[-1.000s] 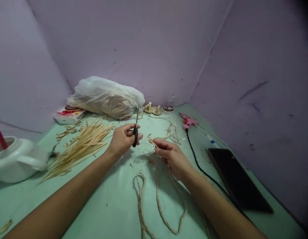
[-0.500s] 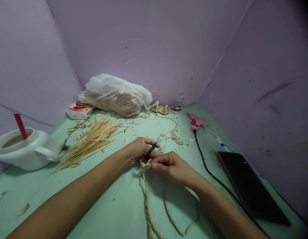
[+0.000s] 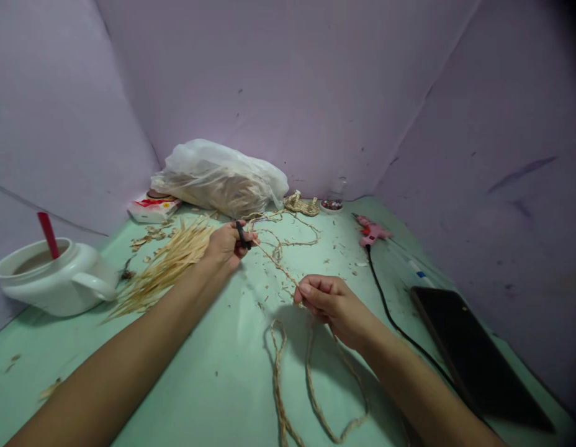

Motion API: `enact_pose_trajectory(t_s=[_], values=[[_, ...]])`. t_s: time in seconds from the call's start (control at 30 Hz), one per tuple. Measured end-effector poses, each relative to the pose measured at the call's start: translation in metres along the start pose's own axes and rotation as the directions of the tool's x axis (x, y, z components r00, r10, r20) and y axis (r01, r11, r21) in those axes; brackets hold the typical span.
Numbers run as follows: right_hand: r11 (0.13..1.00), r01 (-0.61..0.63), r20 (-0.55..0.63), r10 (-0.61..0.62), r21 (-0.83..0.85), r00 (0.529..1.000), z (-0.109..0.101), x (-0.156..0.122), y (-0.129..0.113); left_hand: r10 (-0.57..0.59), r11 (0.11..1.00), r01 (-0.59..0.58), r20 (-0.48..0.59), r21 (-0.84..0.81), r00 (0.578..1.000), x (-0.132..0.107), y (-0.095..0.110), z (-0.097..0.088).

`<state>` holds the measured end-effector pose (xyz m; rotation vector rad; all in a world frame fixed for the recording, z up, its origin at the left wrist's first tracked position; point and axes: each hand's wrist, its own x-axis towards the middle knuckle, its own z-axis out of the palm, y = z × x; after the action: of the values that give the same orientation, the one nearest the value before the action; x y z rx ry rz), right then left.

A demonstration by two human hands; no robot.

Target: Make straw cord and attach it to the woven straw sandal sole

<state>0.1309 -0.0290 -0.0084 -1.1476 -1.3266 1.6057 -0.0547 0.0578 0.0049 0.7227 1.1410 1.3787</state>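
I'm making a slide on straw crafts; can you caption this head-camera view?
Left hand, gripping scissors, and right hand stretch a braided straw cord over a green table.

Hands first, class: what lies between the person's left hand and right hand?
In the head view, a taut stretch of straw cord runs from the left hand, which also holds scissors, to the right hand, above the scrap-strewn green table.

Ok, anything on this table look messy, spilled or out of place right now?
Yes. Small straw scraps litter the green table between the left hand and right hand. The phone lies close to the table's right edge, beside the glue gun's cord. Nothing looks broken.
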Motion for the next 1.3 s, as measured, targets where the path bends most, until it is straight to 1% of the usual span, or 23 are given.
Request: enact_pose_trajectory(t_s=[0.1, 0.17, 0.2, 0.3, 0.33, 0.37, 0.47, 0.53, 0.67, 0.77, 0.83, 0.9, 0.97, 1.07, 1.1, 1.13, 1.2, 1.3], values=[[0.997, 0.074, 0.078, -0.076, 0.034, 0.994, 0.004, -0.006, 0.0, -0.049, 0.999, 0.049, -0.016, 0.024, 0.999, 0.002, -0.008, 0.002], [0.997, 0.07, 0.119, -0.073, 0.03, 0.99, 0.004, -0.006, 0.001, -0.035, 0.999, 0.036, -0.027, 0.037, 0.999, 0.003, -0.009, 0.002], [0.999, 0.037, 0.145, -0.039, 0.015, 0.989, 0.003, -0.005, 0.002, -0.018, 0.999, 0.02, -0.032, 0.044, 0.999, 0.003, -0.009, 0.002], [0.991, -0.132, 0.198, 0.136, -0.033, 0.971, 0.0, -0.001, 0.006, 0.04, 0.998, -0.039, -0.029, 0.057, 0.999, 0.0, -0.005, 0.001], [0.986, -0.167, 0.197, 0.169, -0.027, 0.966, 0.0, 0.001, 0.008, 0.056, 0.997, -0.055, -0.019, 0.06, 0.998, -0.002, -0.003, 0.002], [0.983, -0.181, 0.186, 0.178, -0.001, 0.966, 0.0, 0.002, 0.01, 0.069, 0.996, -0.068, -0.005, 0.061, 0.998, -0.005, -0.002, 0.003], [0.982, -0.147, 0.109, 0.135, 0.119, 0.985, 0.001, 0.004, 0.013, 0.107, 0.992, -0.109, 0.047, 0.06, 0.993, -0.012, -0.001, 0.007], [0.981, -0.115, 0.062, 0.106, 0.156, 0.992, 0.002, 0.004, 0.013, 0.133, 0.989, -0.137, 0.072, 0.049, 0.988, -0.016, -0.002, 0.01], [0.992, -0.034, 0.024, 0.031, 0.118, 0.999, 0.005, 0.004, 0.01, 0.161, 0.987, -0.163, 0.077, 0.014, 0.984, -0.019, -0.006, 0.014], [0.995, -0.023, 0.003, 0.022, 0.097, 1.0, 0.008, 0.004, 0.01, 0.168, 0.986, -0.168, 0.078, -0.003, 0.983, -0.019, -0.007, 0.016], [0.994, -0.028, -0.021, 0.03, 0.11, 0.999, 0.009, 0.005, 0.01, 0.173, 0.985, -0.172, 0.081, -0.014, 0.982, -0.019, -0.008, 0.017], [0.987, -0.059, -0.029, 0.064, 0.151, 0.998, 0.007, 0.004, 0.009, 0.18, 0.984, -0.179, 0.083, -0.026, 0.98, -0.019, -0.008, 0.017], [0.965, -0.137, 0.014, 0.138, 0.223, 0.99, 0.004, 0.003, 0.007, 0.187, 0.982, -0.184, 0.089, -0.042, 0.978, -0.019, -0.008, 0.016], [0.906, -0.288, 0.157, 0.25, 0.309, 0.955, -0.001, 0.001, 0.003, 0.178, 0.982, -0.169, 0.123, -0.078, 0.976, -0.017, -0.008, 0.015], [0.894, -0.317, 0.191, 0.268, 0.316, 0.944, -0.002, 0.001, 0.002, 0.165, 0.984, -0.153, 0.142, -0.092, 0.976, -0.016, -0.007, 0.014], [0.892, -0.326, 0.2, 0.274, 0.314, 0.941, -0.002, 0.001, 0.001, 0.146, 0.986, -0.13, 0.162, -0.107, 0.976, -0.015, -0.007, 0.014], [0.908, -0.292, 0.152, 0.256, 0.301, 0.954, -0.002, 0.002, 0.002, 0.103, 0.988, -0.079, 0.19, -0.13, 0.976, -0.012, -0.005, 0.012], [0.943, -0.172, 0.02, 0.173, 0.287, 0.985, 0.0, 0.005, 0.005, 0.045, 0.994, -0.026, 0.177, -0.106, 0.983, -0.005, -0.004, 0.008]])
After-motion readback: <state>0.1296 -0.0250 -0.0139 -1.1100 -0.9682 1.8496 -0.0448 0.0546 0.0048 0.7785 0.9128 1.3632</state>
